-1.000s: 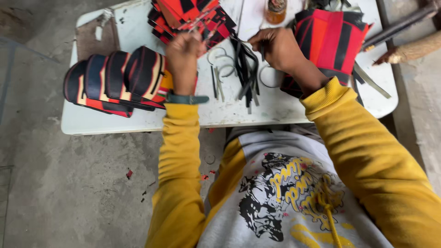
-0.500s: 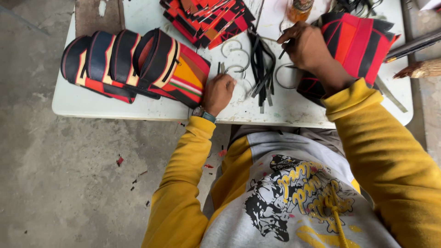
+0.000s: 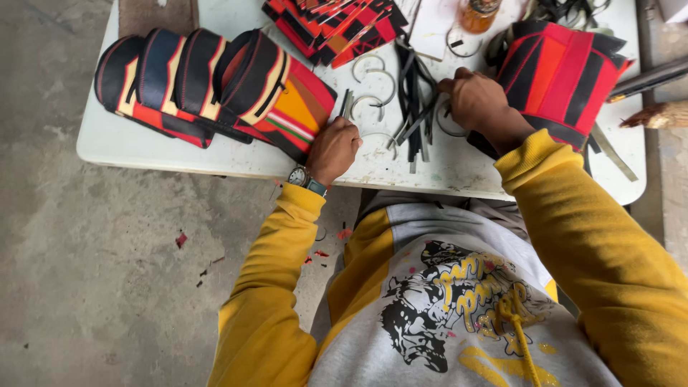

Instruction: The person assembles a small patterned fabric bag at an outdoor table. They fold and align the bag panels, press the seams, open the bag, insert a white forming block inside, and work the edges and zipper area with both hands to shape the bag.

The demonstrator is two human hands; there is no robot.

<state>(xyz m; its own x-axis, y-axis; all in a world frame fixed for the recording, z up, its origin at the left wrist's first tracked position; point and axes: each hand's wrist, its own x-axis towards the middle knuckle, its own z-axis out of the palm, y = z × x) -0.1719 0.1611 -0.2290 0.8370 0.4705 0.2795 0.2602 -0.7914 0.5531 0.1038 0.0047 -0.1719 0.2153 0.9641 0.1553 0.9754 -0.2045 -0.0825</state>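
My left hand (image 3: pixel 334 147) rests on the white table (image 3: pixel 179 154), its fingers curled over the near end of a few thin grey strips (image 3: pixel 345 102). It lies beside the corner of a bright orange and red pouch (image 3: pixel 304 111). My right hand (image 3: pixel 476 100) is lowered with its fingertips pinched on a bundle of black strips (image 3: pixel 414 86). A metal ring (image 3: pixel 450 123) lies just under that hand. Its wrist lies against a red and black striped fabric piece (image 3: pixel 566 72).
A row of dark striped pouches (image 3: pixel 193 75) fills the table's left. Stacked red and black fabric pieces (image 3: pixel 330 25) sit at the back, with loose metal half rings (image 3: pixel 373 79) and an orange jar (image 3: pixel 476 14). A dark rod (image 3: pixel 645 75) lies at right. Scraps dot the concrete floor (image 3: pixel 107 272).
My left hand came down from the stacked fabric pieces to the grey strips at the table's front. My right hand lowered from mid-air onto the black strips.
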